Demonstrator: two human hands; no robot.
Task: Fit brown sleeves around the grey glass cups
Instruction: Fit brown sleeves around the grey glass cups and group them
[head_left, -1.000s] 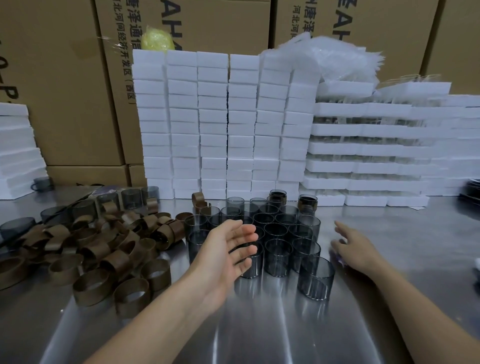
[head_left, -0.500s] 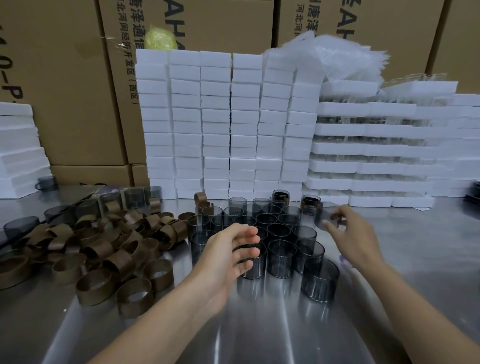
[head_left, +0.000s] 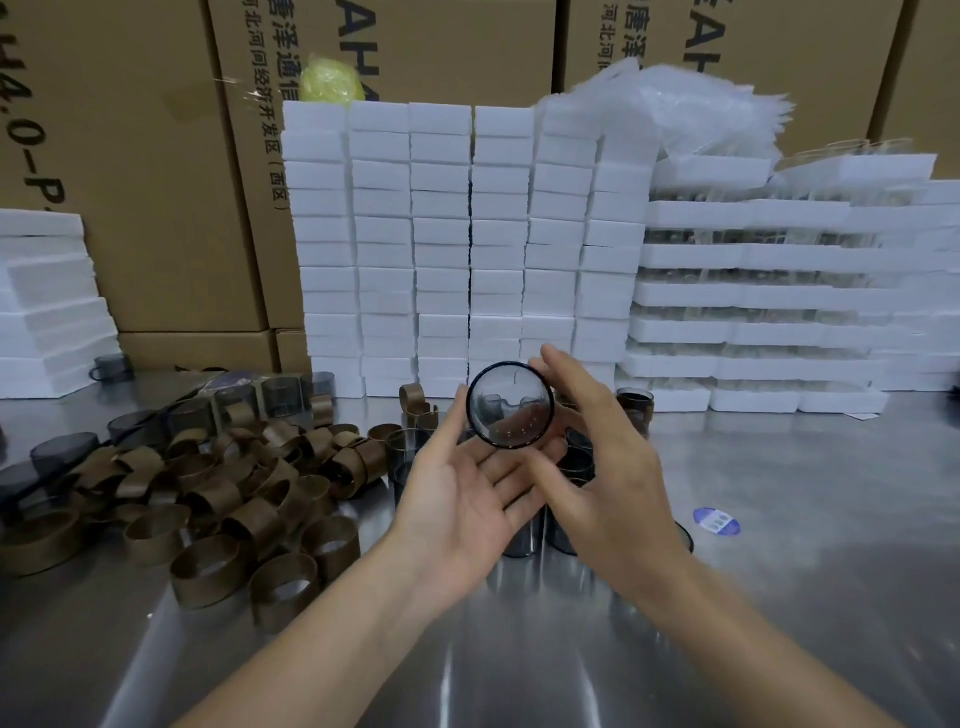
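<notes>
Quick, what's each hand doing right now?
Left hand: open, straight fingers touching the grey glass cup.
Right hand: holding that cup, fingers curled round it.

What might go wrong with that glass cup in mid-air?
The round grey glass cup is tipped on its side in the air, fingers of the right hand curled round it, the left hand open beside it; it may slip. Below stand more grey glass cups packed close, so a fall could chip several.

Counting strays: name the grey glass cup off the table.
The grey glass cup held up in the right hand, end-on to the camera; the others stand on the metal table.
</notes>
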